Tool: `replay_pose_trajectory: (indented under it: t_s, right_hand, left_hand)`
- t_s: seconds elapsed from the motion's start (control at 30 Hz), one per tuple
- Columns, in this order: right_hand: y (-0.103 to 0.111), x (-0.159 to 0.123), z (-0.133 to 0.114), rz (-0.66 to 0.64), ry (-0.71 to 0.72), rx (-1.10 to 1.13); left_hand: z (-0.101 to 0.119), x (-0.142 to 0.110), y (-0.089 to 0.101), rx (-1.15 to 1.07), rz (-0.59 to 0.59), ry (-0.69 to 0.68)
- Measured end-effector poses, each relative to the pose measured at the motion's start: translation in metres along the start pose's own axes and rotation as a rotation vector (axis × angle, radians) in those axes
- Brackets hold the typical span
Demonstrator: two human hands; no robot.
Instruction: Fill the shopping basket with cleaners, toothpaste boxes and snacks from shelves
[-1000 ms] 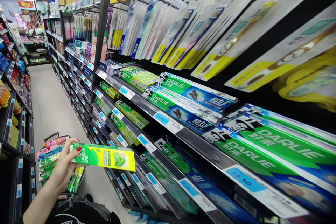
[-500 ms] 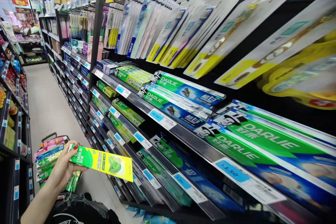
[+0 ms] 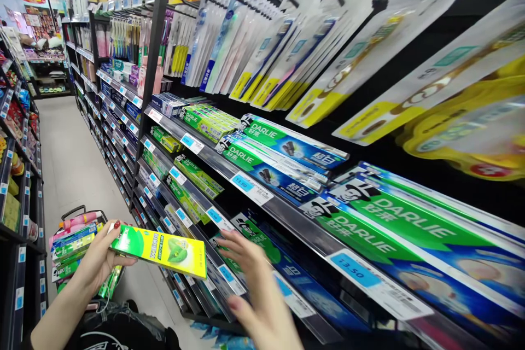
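Observation:
My left hand (image 3: 102, 254) is closed around one end of a yellow-and-green toothpaste box (image 3: 168, 251), held out over the aisle with its printed face up. To the right of the box's free end is my right hand (image 3: 254, 284), slightly blurred, with fingers and thumb apart and nothing in them. Behind that hand, green-and-blue toothpaste boxes (image 3: 283, 262) lie on a lower shelf. Below my left hand stands a basket (image 3: 77, 209) heaped with toothpaste boxes and pink packets, partly hidden by my forearm.
Shelves with price-tag rails (image 3: 250, 188) run along the right side, stacked with toothpaste boxes (image 3: 381, 213). Packaged toothbrushes (image 3: 283, 60) hang on hooks above. Another shelf (image 3: 24, 186) borders the left, with the tiled floor (image 3: 65, 147) between.
My right hand has come into view from below, fingers spread, close to the toothpaste box. The box in my left hand has tilted slightly, so its side edge shows.

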State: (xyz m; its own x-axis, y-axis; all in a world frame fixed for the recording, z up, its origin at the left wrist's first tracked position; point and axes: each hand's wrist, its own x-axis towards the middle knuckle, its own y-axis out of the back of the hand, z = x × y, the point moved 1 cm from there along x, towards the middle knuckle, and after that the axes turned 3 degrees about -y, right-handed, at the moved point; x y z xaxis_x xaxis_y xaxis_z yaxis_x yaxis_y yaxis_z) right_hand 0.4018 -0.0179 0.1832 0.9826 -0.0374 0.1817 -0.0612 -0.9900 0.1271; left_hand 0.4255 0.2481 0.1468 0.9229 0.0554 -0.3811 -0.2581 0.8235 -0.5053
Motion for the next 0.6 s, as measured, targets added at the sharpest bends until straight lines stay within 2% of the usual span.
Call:
replay_pose_trajectory:
  t_s: [0.07,0.1,0.2,0.33,0.6]
  right_hand:
    - [-0.016,0.009,0.012,-0.119,-0.043,-0.01]
    - [-0.022,0.011,0.018,-0.137,-0.076,-0.002]
    - [-0.029,0.013,0.026,-0.019,-0.188,0.053]
    - [-0.025,0.011,0.029,0.083,-0.308,0.13]
    - [-0.029,0.001,0.04,0.1,-0.342,0.172]
  left_hand:
    - [-0.001,0.002,0.0,0.014,0.008,0.046]
    - [-0.002,0.002,0.0,0.012,0.001,0.075]
    - [-0.002,0.0,-0.001,-0.054,-0.103,0.118]
    - [0.001,-0.009,0.0,-0.065,-0.272,0.026]
    - [0.001,-0.013,-0.001,0.072,-0.202,-0.056]
